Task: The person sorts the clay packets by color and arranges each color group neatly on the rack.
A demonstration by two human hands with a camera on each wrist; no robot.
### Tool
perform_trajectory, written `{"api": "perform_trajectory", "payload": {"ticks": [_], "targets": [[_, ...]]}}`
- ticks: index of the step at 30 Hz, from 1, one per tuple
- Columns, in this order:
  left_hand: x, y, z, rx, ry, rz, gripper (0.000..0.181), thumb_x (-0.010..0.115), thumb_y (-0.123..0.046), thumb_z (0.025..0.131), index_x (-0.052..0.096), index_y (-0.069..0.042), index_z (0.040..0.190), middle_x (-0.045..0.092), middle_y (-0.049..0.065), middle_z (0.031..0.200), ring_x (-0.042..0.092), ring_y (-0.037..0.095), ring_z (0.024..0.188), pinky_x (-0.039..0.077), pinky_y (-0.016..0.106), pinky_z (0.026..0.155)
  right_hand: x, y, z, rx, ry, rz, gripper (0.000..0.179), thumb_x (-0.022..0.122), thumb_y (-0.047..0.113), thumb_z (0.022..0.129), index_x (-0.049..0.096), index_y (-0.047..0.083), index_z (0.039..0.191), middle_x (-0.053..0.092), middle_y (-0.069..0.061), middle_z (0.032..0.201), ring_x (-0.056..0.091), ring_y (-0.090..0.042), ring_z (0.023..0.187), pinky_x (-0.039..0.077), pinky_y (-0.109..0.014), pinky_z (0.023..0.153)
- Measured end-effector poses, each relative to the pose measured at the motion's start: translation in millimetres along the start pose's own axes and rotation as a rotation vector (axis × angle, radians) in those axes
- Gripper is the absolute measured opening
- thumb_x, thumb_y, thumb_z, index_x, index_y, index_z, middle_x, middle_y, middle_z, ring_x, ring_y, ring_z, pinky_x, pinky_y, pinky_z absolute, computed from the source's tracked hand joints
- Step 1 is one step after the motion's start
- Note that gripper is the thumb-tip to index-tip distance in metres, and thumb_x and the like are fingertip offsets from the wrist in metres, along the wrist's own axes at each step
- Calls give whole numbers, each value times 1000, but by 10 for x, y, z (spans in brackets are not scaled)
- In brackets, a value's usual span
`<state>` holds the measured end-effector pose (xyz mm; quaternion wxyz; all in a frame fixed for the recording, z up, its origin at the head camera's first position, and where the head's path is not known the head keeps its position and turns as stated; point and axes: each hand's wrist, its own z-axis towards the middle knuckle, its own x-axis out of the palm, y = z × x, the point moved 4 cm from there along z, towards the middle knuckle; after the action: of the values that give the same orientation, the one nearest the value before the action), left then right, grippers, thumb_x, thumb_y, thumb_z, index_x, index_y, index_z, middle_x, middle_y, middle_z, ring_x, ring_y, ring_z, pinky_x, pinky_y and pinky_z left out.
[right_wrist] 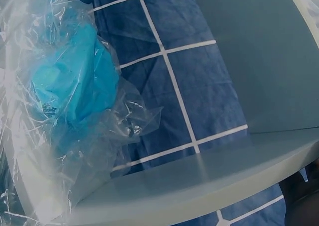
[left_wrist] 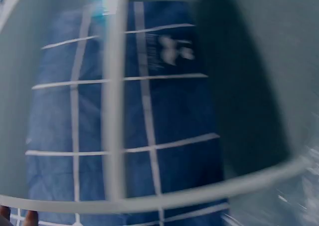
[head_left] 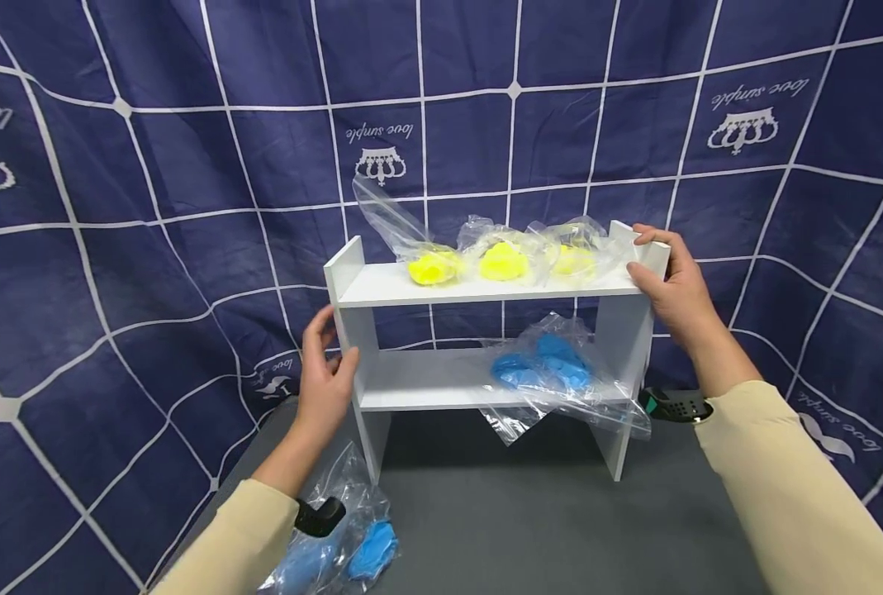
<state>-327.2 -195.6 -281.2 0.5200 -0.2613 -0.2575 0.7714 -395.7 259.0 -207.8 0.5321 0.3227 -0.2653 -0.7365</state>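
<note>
A white two-tier shelf stands between my hands. My right hand grips its upper right end panel, thumb on the inner side and fingers over the outside. Beside the left panel is my left hand, its fingers loosely bent along the outer side and its thumb overlapping the front edge. On the top tier sit three clear bags with yellow lumps: left, middle and right. Bagged blue lumps lie on the right of the lower tier, seen close in the right wrist view.
More clear bags with blue lumps lie on the dark grey tabletop at the front left, partly behind my left forearm. A navy cloth with white grid lines hangs behind and around the shelf. Each wrist wears a black band.
</note>
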Motion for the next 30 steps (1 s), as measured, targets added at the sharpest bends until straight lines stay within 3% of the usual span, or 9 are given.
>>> {"api": "perform_trajectory", "payload": {"ticks": [4,7,8,11,14,16,21,27,30], "targets": [[-5,75,-414,147,76,286,48,64,1,85,55,-7,132,31,18,152,37,33,136,37,51,104,-2,-31,-28,-6,-3,9,33,57,11,99,50,24,128,34,1,161,35,-13,141,35,-20,100],[3,132,-702,239,259,448,44,71,-8,85,59,-15,127,41,14,148,43,32,135,40,47,103,-7,-22,-30,-17,-10,9,32,57,11,98,50,24,128,35,1,161,36,-12,141,34,-18,99],[5,155,-792,248,345,482,46,73,-11,86,59,-19,129,43,11,149,44,31,136,42,49,102,-11,-20,-29,-22,-12,8,32,57,11,98,51,23,127,35,1,161,36,-12,141,34,-18,99],[-15,245,-1056,200,627,504,60,76,-27,88,48,-33,141,38,-4,156,47,24,138,50,47,97,-12,-17,-19,-32,-13,19,32,56,10,98,51,22,127,36,-1,160,37,-12,140,35,-15,97],[-78,344,-1264,138,799,497,71,75,-41,87,38,-41,147,31,-11,161,47,24,140,51,50,96,-2,-22,-2,-44,-9,37,33,56,8,98,51,20,128,35,-3,161,37,-12,140,35,-14,96],[-126,407,-1355,122,838,494,77,77,-46,83,36,-42,149,32,-12,161,47,25,140,50,54,96,8,-23,9,-48,-7,42,33,56,8,98,50,20,128,35,-3,161,37,-12,140,35,-14,97],[-219,552,-1485,145,850,502,91,83,-52,71,39,-37,149,39,-9,159,48,27,138,48,56,95,26,-20,19,-43,-8,33,33,55,9,98,49,18,130,34,-3,161,36,-12,141,33,-21,104],[-282,726,-1620,-13,937,423,104,83,-57,66,31,-37,154,21,-3,166,36,39,143,51,39,95,18,3,-3,-23,-27,6,34,56,9,98,48,17,130,35,-2,161,35,-15,143,32,-28,109],[-299,778,-1666,-19,942,411,104,81,-59,66,31,-35,154,23,1,165,38,42,142,50,37,96,21,1,-8,-24,-34,0,34,56,9,98,48,17,130,36,-1,161,36,-14,142,33,-28,108]]}}
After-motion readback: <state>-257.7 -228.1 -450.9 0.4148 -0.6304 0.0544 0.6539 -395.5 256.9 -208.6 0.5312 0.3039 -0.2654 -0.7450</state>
